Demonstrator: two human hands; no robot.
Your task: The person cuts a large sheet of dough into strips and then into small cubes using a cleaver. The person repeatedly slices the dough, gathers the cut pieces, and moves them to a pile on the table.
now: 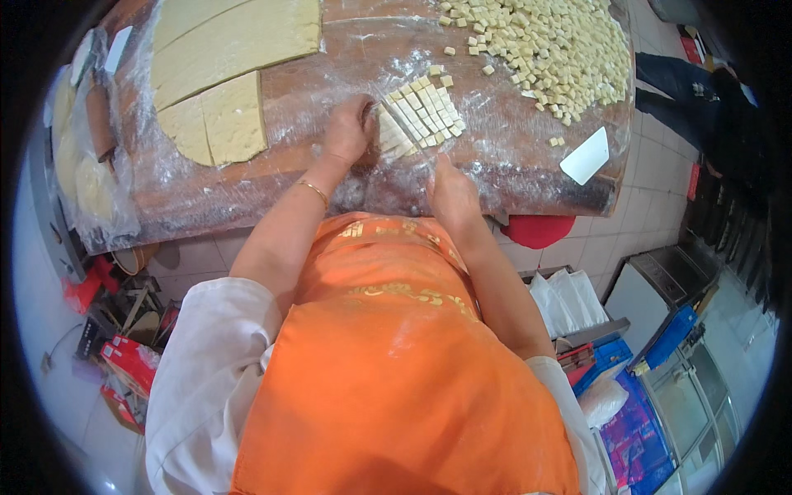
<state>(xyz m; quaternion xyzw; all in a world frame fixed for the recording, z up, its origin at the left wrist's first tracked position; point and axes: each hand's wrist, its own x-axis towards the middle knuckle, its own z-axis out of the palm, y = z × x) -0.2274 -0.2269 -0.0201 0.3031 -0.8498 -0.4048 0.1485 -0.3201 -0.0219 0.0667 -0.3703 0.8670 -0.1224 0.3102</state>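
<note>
My right hand (453, 189) grips the handle end of a knife (405, 127), whose thin blade runs up and to the left across a small patch of dough. To the right of the blade the dough is cut into small cubes (435, 110); to its left lie floured dough strips (391, 135). My left hand (351, 129) has its fingers curled at the blade's far end, beside the strips; whether it pinches the blade is hidden. A large rolled dough sheet (238, 40) lies at the upper left, with cut dough pieces (234, 117) below it.
Many loose dough cubes (550, 49) are heaped at the upper right of the floured wooden table (297, 154). A white plastic scraper (585, 156) lies near the right edge. At the left are a wooden rolling pin (99, 120) and bagged dough (93, 192). Another person (718, 105) is beyond the right edge.
</note>
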